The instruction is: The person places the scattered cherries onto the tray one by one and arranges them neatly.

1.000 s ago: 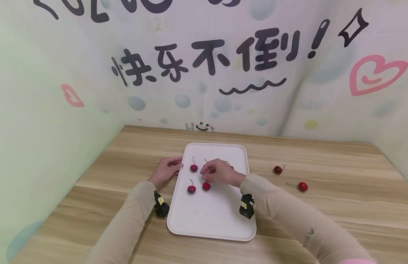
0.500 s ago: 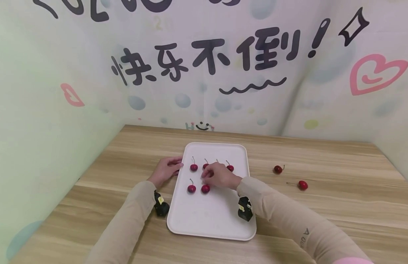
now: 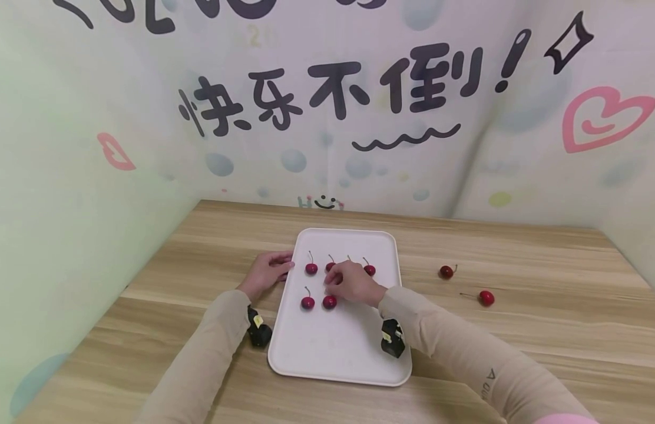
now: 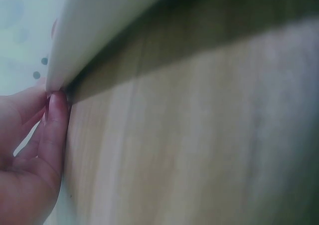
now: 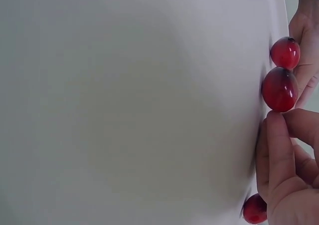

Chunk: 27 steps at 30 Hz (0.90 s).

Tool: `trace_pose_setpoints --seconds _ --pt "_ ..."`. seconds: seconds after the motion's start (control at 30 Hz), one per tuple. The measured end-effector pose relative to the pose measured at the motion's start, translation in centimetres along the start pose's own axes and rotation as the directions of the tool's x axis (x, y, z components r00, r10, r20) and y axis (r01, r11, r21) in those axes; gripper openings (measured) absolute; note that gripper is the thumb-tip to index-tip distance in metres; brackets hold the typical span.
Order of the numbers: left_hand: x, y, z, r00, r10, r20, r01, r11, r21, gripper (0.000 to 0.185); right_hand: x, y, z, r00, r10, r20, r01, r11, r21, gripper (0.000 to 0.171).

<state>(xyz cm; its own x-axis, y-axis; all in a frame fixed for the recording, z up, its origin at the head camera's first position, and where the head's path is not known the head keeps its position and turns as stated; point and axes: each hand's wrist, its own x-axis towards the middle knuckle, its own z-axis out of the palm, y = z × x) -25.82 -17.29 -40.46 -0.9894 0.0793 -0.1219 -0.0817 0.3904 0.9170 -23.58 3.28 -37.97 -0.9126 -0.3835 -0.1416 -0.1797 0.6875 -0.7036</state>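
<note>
Head view shows my right hand (image 3: 354,282) lying over the middle of the white tray (image 3: 354,347), fingers curled down toward the front cherry (image 3: 330,302) in the near row. In the right wrist view my fingertips (image 5: 279,135) bend in and touch that cherry (image 5: 279,89) at its side; whether they truly pinch it or merely rest against it I cannot tell, since only the fingertip edge shows. A second cherry (image 5: 285,52) lies just beyond it and a third (image 5: 255,208) sits near my palm, all on the tray (image 5: 124,105).

My left hand (image 3: 266,274) rests on the wooden surface (image 3: 147,306) against the tray's left rim. The left wrist view shows my fingers (image 4: 52,130) lying fairly straight, the tip of one pressed against the tray's edge (image 4: 99,30), gripping nothing.

On the tray, a cherry (image 3: 307,303) lies just left of the one I touch, and the far row holds a cherry (image 3: 311,268) at the left, another (image 3: 330,266) partly behind my knuckles, and one (image 3: 369,270) at the right. Two loose cherries lie on the surface well right of the tray: one (image 3: 446,272) farther back, one (image 3: 485,298) nearer and more to the right.
</note>
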Motion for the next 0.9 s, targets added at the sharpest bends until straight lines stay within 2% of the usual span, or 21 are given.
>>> trace_pose_setpoints --seconds 0.9 --pt "0.23 -0.25 0.08 1.0 -0.024 -0.012 0.024 1.0 0.001 0.036 -0.23 -0.38 -0.28 0.999 -0.029 0.028 0.03 0.999 -0.019 0.012"
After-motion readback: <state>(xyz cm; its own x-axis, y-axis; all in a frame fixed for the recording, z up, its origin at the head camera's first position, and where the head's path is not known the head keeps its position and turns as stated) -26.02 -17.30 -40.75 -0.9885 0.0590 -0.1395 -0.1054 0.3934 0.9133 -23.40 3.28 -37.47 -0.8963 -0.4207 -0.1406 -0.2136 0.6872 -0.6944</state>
